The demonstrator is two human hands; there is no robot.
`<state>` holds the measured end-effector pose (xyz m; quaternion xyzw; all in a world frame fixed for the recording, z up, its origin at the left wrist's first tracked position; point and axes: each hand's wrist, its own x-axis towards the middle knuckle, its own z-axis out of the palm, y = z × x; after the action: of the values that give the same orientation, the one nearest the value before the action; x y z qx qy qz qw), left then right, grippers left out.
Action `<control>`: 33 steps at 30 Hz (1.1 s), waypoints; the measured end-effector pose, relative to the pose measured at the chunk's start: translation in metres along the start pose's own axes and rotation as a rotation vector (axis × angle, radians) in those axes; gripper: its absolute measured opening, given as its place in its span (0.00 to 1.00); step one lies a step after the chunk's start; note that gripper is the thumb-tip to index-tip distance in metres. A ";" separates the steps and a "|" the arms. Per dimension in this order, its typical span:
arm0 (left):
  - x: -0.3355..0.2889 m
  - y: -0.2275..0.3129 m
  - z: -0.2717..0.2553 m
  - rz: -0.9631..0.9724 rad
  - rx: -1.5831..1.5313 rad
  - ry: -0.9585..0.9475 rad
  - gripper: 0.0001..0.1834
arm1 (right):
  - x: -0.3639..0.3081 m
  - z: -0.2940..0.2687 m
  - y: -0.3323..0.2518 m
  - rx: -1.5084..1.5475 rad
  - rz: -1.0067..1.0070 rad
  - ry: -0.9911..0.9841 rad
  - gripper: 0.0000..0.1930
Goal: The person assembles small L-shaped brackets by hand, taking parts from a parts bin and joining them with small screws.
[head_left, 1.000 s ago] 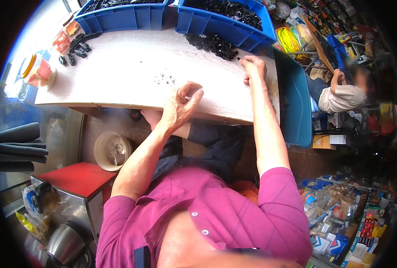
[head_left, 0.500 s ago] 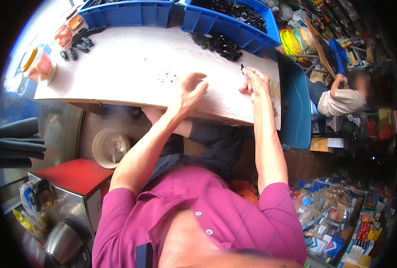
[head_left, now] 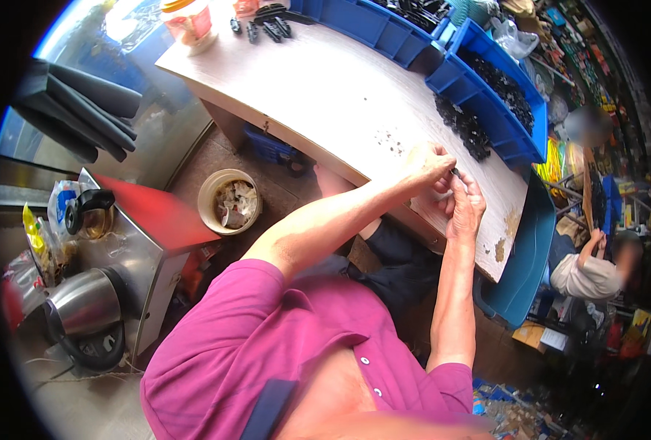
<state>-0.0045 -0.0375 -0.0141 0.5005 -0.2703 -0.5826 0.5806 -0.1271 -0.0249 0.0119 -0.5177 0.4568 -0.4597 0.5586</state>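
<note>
My right hand point(head_left: 466, 207) is closed in a pinch on a small black part point(head_left: 454, 171), held just above the near right portion of the pale table point(head_left: 325, 81). My left hand point(head_left: 428, 167) meets it there, fingers pressed together against the part's upper end. Whatever lies between the left fingertips is too small to make out. Tiny dark and pale bits point(head_left: 388, 141) are scattered on the tabletop beyond my left hand. A loose heap of small black parts point(head_left: 463, 128) spreads in front of a blue bin point(head_left: 479, 99) that holds more of them.
Another blue bin point(head_left: 369, 29) stands at the back, near several black assembled pieces point(head_left: 273, 29) and a lidded jar point(head_left: 188, 26). A teal tub point(head_left: 516, 293) adjoins the table's right end. Below left are a waste bucket point(head_left: 207, 202) and a kettle point(head_left: 83, 302). Another person point(head_left: 586, 275) sits far right.
My view has turned, so the table appears tilted. My hands, apart before, have come together at the small black part, and my left fingers have closed.
</note>
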 end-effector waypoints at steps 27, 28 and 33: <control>0.049 0.122 -0.257 0.769 1.323 1.064 0.31 | 0.003 0.011 0.012 0.162 -0.017 -0.054 0.09; 0.056 0.135 -0.272 0.693 1.441 1.151 0.34 | 0.002 0.010 0.012 0.164 -0.014 -0.057 0.09; 0.095 0.157 -0.330 0.522 1.558 1.069 0.41 | 0.001 0.014 0.010 0.147 -0.001 -0.006 0.08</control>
<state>0.3716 -0.0681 -0.0158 0.8661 -0.3828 0.2089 0.2444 -0.1123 -0.0228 0.0022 -0.4767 0.4201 -0.4906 0.5963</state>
